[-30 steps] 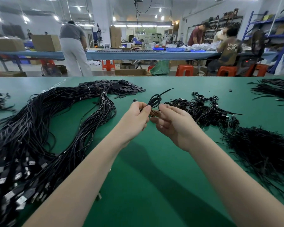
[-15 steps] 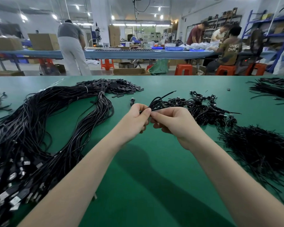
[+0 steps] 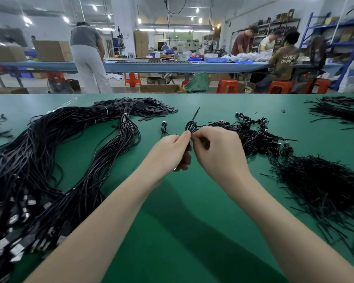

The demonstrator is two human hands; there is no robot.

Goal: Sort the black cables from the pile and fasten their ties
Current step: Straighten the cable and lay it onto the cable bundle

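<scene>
Fingers (image 3: 185,137) of both hands pinch coiled cable (image 3: 191,126); long axis upright, tie-end up.

Two bare forearms — no sleeves in view — each hand (image 3: 168,152) ungloved.

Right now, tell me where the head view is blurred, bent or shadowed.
Head view: wide-angle bending bows the long blue workbench; the seated worker in the brown printed shirt is motion-smeared; the large pile of long black cables softens near the left edge; both forearms throw dark shadows on the green table mat; ceiling lamps glare.
</scene>
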